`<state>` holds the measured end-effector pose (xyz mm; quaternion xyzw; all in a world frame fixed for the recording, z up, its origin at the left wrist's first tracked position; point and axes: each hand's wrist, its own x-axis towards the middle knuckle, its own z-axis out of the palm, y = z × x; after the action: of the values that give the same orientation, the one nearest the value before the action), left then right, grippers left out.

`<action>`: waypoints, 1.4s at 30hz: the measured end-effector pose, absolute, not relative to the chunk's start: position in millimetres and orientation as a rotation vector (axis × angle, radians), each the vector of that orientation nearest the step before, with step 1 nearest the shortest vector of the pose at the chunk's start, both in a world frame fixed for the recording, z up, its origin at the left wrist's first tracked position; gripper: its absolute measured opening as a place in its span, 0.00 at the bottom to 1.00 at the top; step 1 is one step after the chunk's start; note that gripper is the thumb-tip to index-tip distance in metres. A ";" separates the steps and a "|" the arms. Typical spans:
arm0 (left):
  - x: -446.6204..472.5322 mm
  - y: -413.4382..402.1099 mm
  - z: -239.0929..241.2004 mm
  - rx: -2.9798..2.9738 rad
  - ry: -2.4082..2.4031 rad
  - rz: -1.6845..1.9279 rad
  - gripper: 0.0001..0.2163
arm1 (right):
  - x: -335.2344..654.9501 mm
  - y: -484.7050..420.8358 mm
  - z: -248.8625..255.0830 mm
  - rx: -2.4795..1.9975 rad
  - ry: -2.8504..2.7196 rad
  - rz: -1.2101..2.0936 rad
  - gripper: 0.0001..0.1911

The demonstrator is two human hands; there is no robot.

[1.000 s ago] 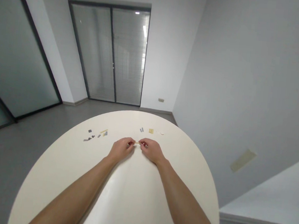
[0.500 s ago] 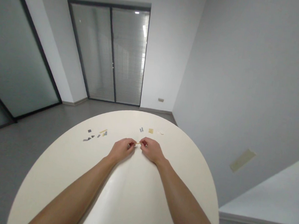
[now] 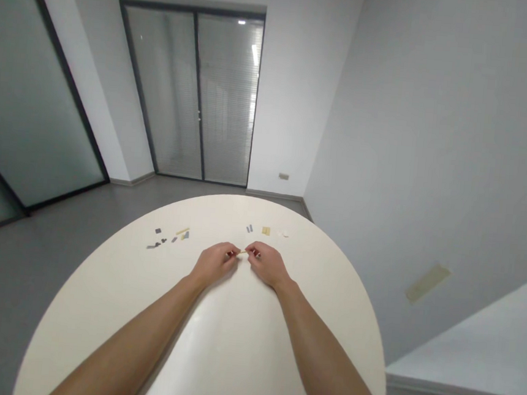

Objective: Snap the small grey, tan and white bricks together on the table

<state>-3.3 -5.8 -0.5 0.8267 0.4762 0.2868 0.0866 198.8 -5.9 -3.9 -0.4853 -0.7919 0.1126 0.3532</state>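
My left hand (image 3: 214,260) and my right hand (image 3: 267,263) meet over the far half of a round cream table (image 3: 214,341). Both are closed in a pinch on the ends of a small tan piece (image 3: 242,253) held between them just above the tabletop. To the left lies a scatter of small grey and tan pieces (image 3: 170,238). Beyond my right hand lie a grey piece (image 3: 249,228), a tan piece (image 3: 265,230) and small white pieces (image 3: 282,233).
The table's far edge curves just past the pieces. Grey floor surrounds it. Glass sliding doors with blinds (image 3: 199,93) stand ahead, a glass partition (image 3: 23,96) on the left and a plain wall (image 3: 434,145) close on the right.
Hardly anything differs; both hands stay pinched on the tan piece and have drawn a touch closer together.
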 end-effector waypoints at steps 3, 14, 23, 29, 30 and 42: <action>-3.5 -5.2 -1.4 2.448 1.434 0.859 0.10 | 199.5 -4.8 -4.7 -1.229 -2.045 0.291 0.11; -4.8 -0.4 -7.4 2.401 1.409 0.916 0.12 | 202.1 -2.7 -8.9 -1.171 -2.034 0.270 0.12; -6.7 2.0 -9.5 2.408 1.404 0.931 0.13 | 203.1 -0.5 -10.0 -1.174 -2.015 0.282 0.13; -7.1 4.8 -12.3 2.425 1.396 0.928 0.14 | 202.7 0.1 -9.9 -1.188 -2.013 0.281 0.14; -7.2 5.1 -12.8 2.424 1.398 0.925 0.14 | 202.6 0.4 -10.0 -1.191 -2.012 0.283 0.14; -6.2 4.3 -12.2 2.399 1.450 0.909 0.15 | 201.7 -0.9 -8.2 -1.208 -2.020 0.274 0.15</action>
<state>-6.2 4.3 -12.2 0.8103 0.4896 0.3070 0.0974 201.7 -0.9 -8.2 -0.4723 -0.7897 0.1072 0.3766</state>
